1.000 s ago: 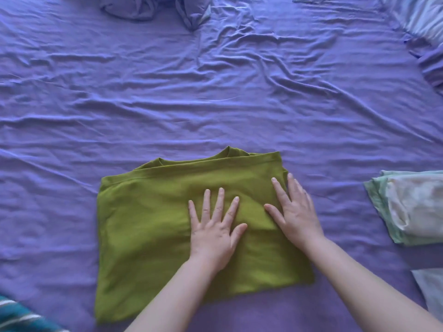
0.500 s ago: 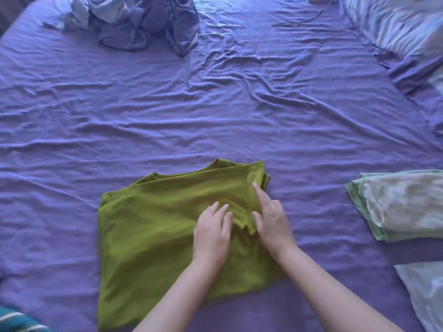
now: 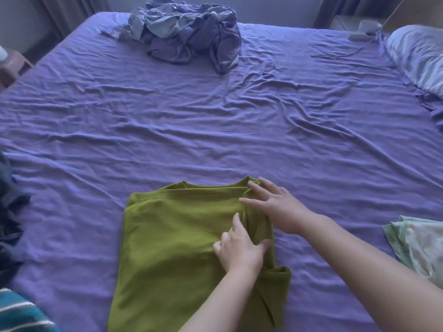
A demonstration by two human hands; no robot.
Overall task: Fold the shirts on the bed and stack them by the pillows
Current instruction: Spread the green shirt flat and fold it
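Left hand (image 3: 239,248) pinching green shirt (image 3: 172,236) fold, right hand (image 3: 275,202) flat — fingers straight, purple bed (image 3: 215,130)

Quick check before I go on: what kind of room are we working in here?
Most likely a bedroom. A wide bed with a wrinkled purple sheet fills the view, a striped pillow lies at its far right corner, and curtains hang behind. Both hands work a green shirt on the bed.

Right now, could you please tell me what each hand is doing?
Left hand: pinching a fold of the green shirt.
Right hand: open, fingers flat on the shirt's right edge.
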